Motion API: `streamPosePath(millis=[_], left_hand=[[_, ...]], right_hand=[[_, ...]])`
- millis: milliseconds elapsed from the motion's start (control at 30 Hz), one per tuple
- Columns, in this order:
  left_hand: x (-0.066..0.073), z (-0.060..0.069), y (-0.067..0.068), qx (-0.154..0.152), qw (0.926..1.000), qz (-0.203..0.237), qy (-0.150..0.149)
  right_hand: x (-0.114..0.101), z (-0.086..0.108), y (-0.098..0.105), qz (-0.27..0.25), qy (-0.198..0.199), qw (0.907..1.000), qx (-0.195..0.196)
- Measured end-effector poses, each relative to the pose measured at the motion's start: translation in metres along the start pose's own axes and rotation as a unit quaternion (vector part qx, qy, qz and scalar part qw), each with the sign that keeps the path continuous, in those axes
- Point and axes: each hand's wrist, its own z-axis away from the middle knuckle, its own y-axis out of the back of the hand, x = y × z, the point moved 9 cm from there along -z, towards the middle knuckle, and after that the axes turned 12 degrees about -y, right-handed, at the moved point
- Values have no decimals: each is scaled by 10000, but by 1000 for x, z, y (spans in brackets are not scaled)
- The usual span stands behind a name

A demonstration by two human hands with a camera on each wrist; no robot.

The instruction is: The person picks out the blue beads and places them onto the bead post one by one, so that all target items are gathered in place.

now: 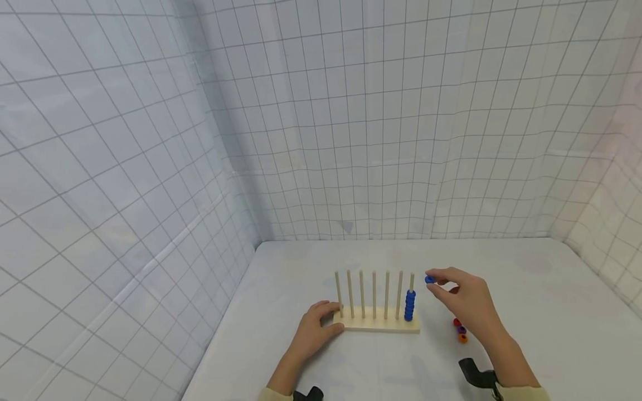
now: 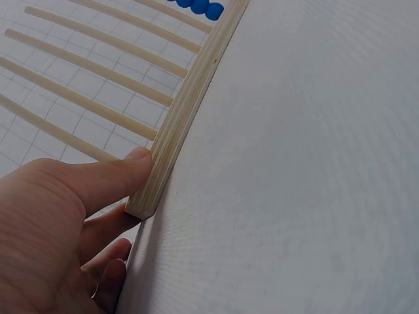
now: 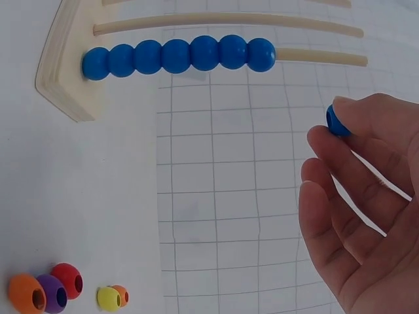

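Note:
A wooden peg rack (image 1: 376,320) with a row of upright pegs stands on the table. Its rightmost peg carries a stack of several blue beads (image 3: 175,56), its tip bare above them; the other pegs hold none. My left hand (image 1: 313,331) grips the rack's left end, thumb on the front edge, as the left wrist view also shows. Right of the stack and near the peg's top height, my right hand (image 1: 463,295) pinches one blue bead (image 3: 336,123) between thumb and index finger. The bead is apart from the peg, its hole partly visible.
Below my right hand, a red bead (image 3: 67,280), a purple bead (image 3: 52,292) and an orange bead (image 3: 26,294) lie close together on the white table (image 1: 281,278). A yellow bead (image 3: 108,298) and another orange bead sit nearby. Grid-patterned sheets (image 1: 351,139) surround the table.

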Motion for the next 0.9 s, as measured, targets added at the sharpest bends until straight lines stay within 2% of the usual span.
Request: streamPosePath(millis=[467, 900], left_hand=[[1, 2, 0, 10, 10000, 25, -11], [0, 1, 0, -6, 10000, 5, 24]], right_hand=[[-20, -3, 7, -41, 273, 9995, 149], [-29, -4, 9, -61, 245, 9995, 201]])
